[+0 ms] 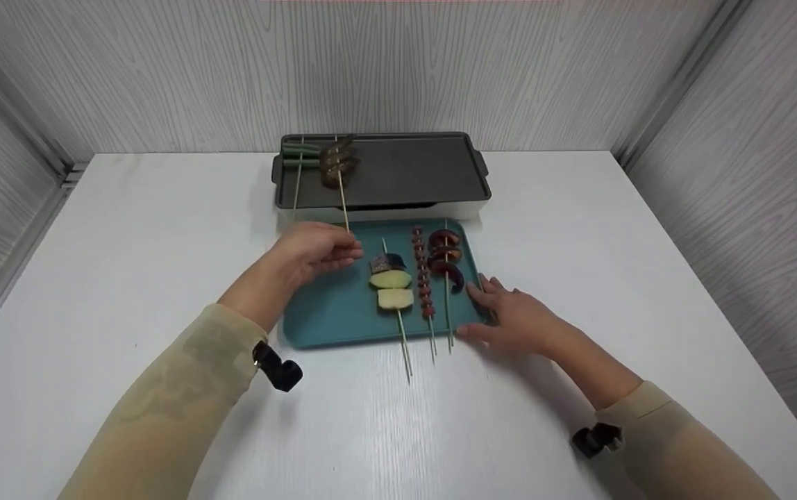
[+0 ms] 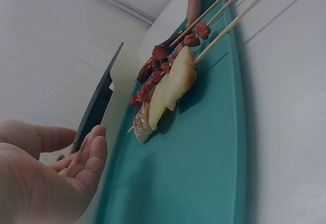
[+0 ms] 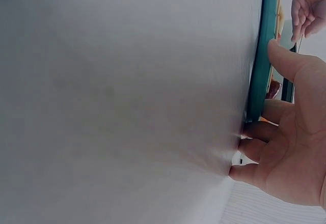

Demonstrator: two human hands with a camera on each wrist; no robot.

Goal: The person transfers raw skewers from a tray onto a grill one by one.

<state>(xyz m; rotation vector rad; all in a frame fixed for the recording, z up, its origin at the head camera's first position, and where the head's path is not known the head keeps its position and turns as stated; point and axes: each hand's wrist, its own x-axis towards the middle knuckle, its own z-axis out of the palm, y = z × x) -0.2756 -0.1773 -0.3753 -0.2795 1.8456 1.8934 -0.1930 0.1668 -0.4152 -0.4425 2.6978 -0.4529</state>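
Note:
At the near edge of the black griddle (image 1: 412, 167), my left hand (image 1: 315, 248) pinches the bare stick end of a skewer with brown scored food (image 1: 337, 163), which lies on the griddle. A skewer of green stalks (image 1: 300, 156) lies left of it. My right hand (image 1: 513, 321) grips the near right corner of the teal tray (image 1: 332, 312), with its thumb (image 3: 285, 58) at the near rim and its fingers along the side. On the tray lie a skewer of pale yellow slices (image 1: 391, 280), one of small red pieces (image 1: 422, 274) and one of dark red curled pieces (image 1: 445, 253).
The tray stands on a white table (image 1: 384, 430) right in front of the griddle. Stick ends stick out over the tray's near rim. Grey wood-grain walls (image 1: 384, 69) rise behind the table and on both sides.

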